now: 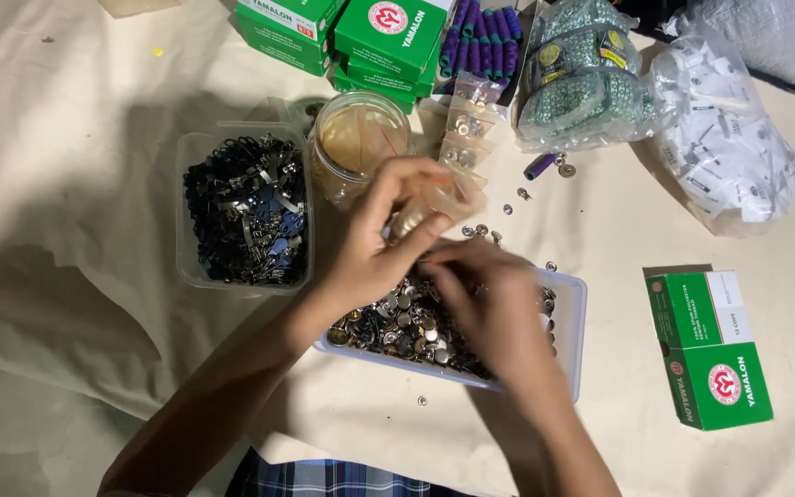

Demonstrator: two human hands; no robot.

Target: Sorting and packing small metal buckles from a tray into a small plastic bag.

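My left hand (pixel 381 241) is raised over a clear plastic tray (pixel 570 324) full of small metal snap buttons, and its fingers pinch a small clear plastic bag (pixel 453 196) that holds a few buttons. My right hand (pixel 491 304) reaches across the tray with its fingertips meeting the left hand's thumb at the bag's lower edge; what it holds is hidden by the fingers. A strip of small filled clear bags (pixel 467 124) lies just beyond the hands.
A clear tub of dark metal zipper pulls (pixel 246 210) sits left, beside a clear round jar (pixel 358 140). Green boxes (pixel 388 37), purple thread cops (pixel 482 41), bags of beads (pixel 581 78) and white parts (pixel 724 147) line the back. Another green box (pixel 708 348) lies right. Loose buttons (pixel 524 195) scatter the cloth.
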